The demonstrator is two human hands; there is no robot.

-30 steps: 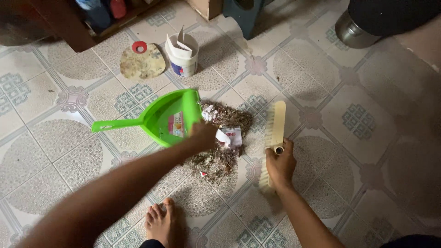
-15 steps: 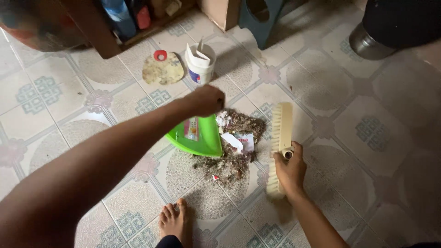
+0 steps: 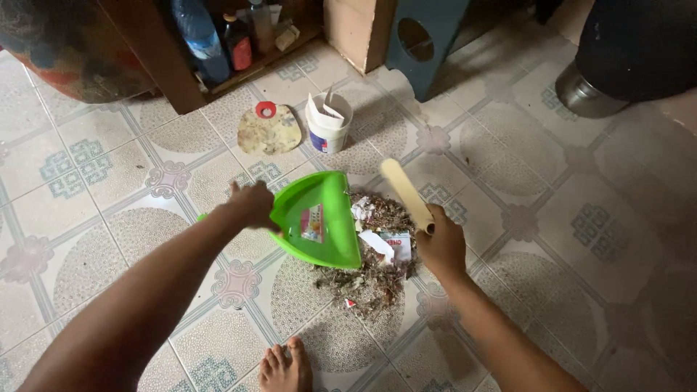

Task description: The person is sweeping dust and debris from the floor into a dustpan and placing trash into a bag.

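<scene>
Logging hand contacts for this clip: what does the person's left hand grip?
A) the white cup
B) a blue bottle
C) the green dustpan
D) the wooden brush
C: the left hand is closed on the green dustpan at its handle end, while the right hand holds the wooden brush over the debris pile.
</scene>
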